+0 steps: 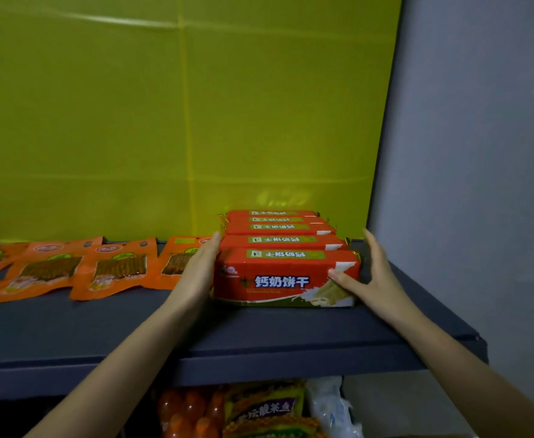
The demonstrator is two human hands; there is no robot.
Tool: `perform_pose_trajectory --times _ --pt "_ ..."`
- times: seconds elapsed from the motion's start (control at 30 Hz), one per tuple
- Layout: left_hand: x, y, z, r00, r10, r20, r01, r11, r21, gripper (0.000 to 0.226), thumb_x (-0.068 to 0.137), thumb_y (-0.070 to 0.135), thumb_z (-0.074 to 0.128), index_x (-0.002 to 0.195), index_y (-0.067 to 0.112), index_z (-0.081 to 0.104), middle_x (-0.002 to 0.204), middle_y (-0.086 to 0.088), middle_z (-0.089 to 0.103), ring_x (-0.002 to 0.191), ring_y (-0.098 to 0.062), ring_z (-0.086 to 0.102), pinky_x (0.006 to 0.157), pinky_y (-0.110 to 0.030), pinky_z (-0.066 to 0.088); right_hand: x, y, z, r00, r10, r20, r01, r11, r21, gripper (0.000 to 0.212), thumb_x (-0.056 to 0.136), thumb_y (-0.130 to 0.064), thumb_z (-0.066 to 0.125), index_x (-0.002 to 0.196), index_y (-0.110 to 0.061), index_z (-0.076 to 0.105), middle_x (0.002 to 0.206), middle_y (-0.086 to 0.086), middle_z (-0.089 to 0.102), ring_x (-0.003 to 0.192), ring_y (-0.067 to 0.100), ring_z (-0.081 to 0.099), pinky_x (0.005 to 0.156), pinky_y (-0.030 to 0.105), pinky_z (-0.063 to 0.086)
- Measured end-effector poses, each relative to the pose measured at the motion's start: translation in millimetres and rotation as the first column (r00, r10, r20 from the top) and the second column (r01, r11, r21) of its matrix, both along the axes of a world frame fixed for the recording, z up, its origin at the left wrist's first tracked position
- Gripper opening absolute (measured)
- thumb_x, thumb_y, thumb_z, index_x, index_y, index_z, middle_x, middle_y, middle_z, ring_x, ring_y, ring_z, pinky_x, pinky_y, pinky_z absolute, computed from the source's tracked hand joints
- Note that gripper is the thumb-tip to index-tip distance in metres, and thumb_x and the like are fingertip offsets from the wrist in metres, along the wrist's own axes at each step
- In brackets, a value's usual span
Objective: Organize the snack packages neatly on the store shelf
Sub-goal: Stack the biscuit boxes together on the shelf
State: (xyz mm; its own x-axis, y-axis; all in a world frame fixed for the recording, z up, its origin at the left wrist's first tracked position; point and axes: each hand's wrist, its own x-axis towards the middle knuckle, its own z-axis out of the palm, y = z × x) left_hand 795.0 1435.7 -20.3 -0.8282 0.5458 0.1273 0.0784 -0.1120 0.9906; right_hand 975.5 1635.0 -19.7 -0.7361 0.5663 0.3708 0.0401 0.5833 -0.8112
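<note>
Fingers (210, 248) straight, gripping nothing, your left hand (196, 273) and right hand (377, 276) flank glossy red biscuit packs (286, 273) on the matte dark shelf (259, 336); yellow panel (164, 121) behind, grey wall (480, 153) alongside.

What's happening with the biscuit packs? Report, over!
Left hand flat against biscuit row, left side. Right hand open, thumb on front pack. Orange pouches close by, left.

Biscuit packs (286, 235) at the shelf's (259, 336) right end, flat pouches (69, 270) to their left.
I see five packs standing one behind another, the rearmost near the back panel (164, 121), the wall (480, 153) off to their right. The left hand (197, 270) lies along the row's left side, the right hand (376, 273) along its right end, thumb on the front pack (284, 279). The pouches lie side by side, overlapping. More packages (259, 409) sit on the level below.
</note>
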Motion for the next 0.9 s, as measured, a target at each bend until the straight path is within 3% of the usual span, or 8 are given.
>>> perform_pose_trajectory --times 0.1,0.2,0.43,0.6,0.7,0.77,0.83,0.9 --pt "-3.4 7.1 -9.7 0.993 0.050 0.107 -0.056 0.997 0.057 0.070 0.073 0.076 0.048 0.123 0.029 0.059 0.126 0.003 0.063 0.118 -0.014 0.057 0.109 -0.043 0.035 -6.3 4.6 0.9 0.987 0.156 0.037 -0.141 0.955 -0.262 0.106 0.072 -0.046 0.067 0.151 -0.028 -0.002 0.151 -0.005 0.030 0.133 0.016 0.040 0.106 0.036 0.039" --pt "0.5 18.3 -8.5 0.990 0.113 0.089 -0.117 0.992 0.042 0.041 0.097 0.052 0.031 0.092 0.027 0.063 0.093 0.003 0.069 0.095 -0.014 0.063 0.097 -0.036 0.042 -13.3 5.3 -2.1 0.963 0.268 0.027 -0.244 0.908 -0.340 0.077 0.081 -0.040 0.061 0.145 -0.029 0.020 0.123 -0.011 0.056 0.109 0.007 0.058 0.091 0.022 0.046" --pt "3.0 36.2 -3.8 0.973 0.223 0.066 -0.224 0.974 0.014 0.045 0.099 0.050 0.024 0.103 0.023 0.059 0.099 -0.002 0.064 0.099 -0.018 0.058 0.098 -0.035 0.040 -27.8 16.1 -1.4 0.965 0.258 -0.045 -0.254 0.877 -0.409 0.055 0.090 -0.055 0.036 0.140 -0.031 0.033 0.119 -0.011 0.057 0.105 0.005 0.056 0.098 0.027 0.037" --pt "5.3 34.8 -0.9 0.972 0.232 0.042 -0.231 0.973 -0.030 0.051 0.098 0.052 0.024 0.117 0.019 0.058 0.112 -0.004 0.064 0.108 -0.019 0.057 0.101 -0.035 0.038 -29.4 14.9 -2.8 0.985 0.165 -0.039 -0.168 0.905 -0.391 0.070 0.087 -0.060 0.034 0.147 -0.026 0.022 0.139 0.001 0.049 0.115 0.014 0.051 0.098 0.030 0.037" --pt "4.3 23.6 0.4 0.969 0.248 0.006 -0.248 0.968 -0.043 0.060 0.095 0.057 0.028 0.135 0.017 0.049 0.136 -0.003 0.054 0.126 -0.019 0.050 0.112 -0.042 0.031 -25.0 10.5 4.9 0.996 -0.041 -0.080 0.025 0.981 -0.191 0.077 0.088 -0.052 0.043 0.151 -0.022 0.010 0.154 0.004 0.026 0.138 0.022 0.033 0.103 0.038 0.036" --pt "5.1 10.7 1.4 0.937 0.302 -0.174 -0.315 0.948 -0.048 0.059 0.097 0.052 0.029 0.141 0.015 0.041 0.144 -0.001 0.045 0.134 -0.018 0.040 0.114 -0.039 0.028 -23.0 5.7 11.9 0.981 -0.123 -0.150 0.134 0.989 0.059 0.073 0.090 -0.044 0.048 0.150 -0.019 0.015 0.156 0.004 0.021 0.142 0.019 0.022 0.109 0.040 0.029" --pt "6.7 -9.2 7.5 0.817 0.336 -0.469 -0.408 0.911 -0.057 0.042 0.100 0.036 0.033 0.124 0.009 0.055 0.122 -0.003 0.058 0.119 -0.021 0.051 0.100 -0.033 0.039 -25.4 -2.6 20.3 0.969 -0.086 -0.231 0.154 0.944 0.293 0.058 0.093 -0.037 0.049 0.145 -0.015 0.032 0.149 0.004 0.035 0.133 0.010 0.028 0.106 0.031 0.028" --pt "9.6 -33.2 15.0 0.607 0.285 -0.742 -0.529 0.842 -0.110 0.033 0.099 0.032 0.038 0.101 0.010 0.063 0.096 -0.005 0.066 0.094 -0.026 0.060 0.079 -0.037 0.045 -33.6 -19.0 29.9 0.974 0.024 -0.226 0.084 0.887 0.455 0.045 0.093 -0.034 0.052 0.133 -0.015 0.047 0.132 0.000 0.050 0.117 0.004 0.036 0.100 0.029 0.035"
